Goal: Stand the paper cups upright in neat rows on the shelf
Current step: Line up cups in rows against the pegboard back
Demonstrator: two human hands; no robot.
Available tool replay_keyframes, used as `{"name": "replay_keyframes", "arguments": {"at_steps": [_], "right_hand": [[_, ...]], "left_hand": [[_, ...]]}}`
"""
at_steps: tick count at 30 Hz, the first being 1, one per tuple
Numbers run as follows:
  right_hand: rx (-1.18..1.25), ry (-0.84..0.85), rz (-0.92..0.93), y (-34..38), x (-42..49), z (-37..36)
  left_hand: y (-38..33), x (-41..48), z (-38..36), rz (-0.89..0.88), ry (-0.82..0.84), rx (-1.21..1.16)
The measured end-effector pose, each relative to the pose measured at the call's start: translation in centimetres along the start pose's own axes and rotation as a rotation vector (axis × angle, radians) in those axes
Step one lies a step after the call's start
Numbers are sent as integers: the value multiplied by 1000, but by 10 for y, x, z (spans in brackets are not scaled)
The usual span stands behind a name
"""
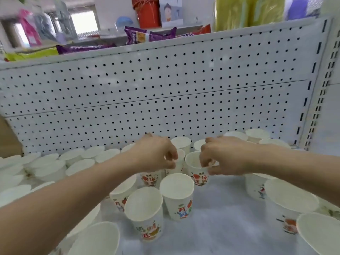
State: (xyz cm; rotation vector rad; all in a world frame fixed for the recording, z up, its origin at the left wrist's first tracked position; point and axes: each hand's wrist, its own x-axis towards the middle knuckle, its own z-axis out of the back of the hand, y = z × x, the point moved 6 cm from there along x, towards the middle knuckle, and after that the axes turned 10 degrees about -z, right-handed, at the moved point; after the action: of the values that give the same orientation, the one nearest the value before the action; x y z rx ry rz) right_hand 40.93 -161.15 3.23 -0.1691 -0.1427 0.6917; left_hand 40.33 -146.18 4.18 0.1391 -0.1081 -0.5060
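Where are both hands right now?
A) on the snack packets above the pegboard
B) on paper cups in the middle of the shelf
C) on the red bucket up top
B: the left hand grips one paper cup and the right hand pinches the rim of the red-printed cup beside it, mid-shelf in front of the pegboard.

Two bare forearms: the left forearm (pixel 73 192) runs in from the lower left edge of the frame and the right forearm (pixel 298 162) from the right edge, each uncovered along its whole visible length (wrists included). The left hand (pixel 156 155) and right hand (pixel 226 157), at centre frame, are likewise bare. Finger detail is softened by blur.
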Motion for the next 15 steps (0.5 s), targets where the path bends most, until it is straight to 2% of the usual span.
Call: {"name": "replay_keyframes", "arguments": {"at_steps": [2,7,11,13,15], "right_hand": [[4,11,6,1,-5,-2],[53,86,128,9,-43,2],[121,180,146,14,-56,13],[250,139,87,4,-48,28],[360,1,2,-16,-30,45]], "left_hand": [[1,3,-3,-55,-6,25],[-9,-6,0,-213,-24,-163],[-21,-12,0,-305,60,-261],[-12,-7,10,-272,38,-390],[6,7,23,-217,-77,-473]]}}
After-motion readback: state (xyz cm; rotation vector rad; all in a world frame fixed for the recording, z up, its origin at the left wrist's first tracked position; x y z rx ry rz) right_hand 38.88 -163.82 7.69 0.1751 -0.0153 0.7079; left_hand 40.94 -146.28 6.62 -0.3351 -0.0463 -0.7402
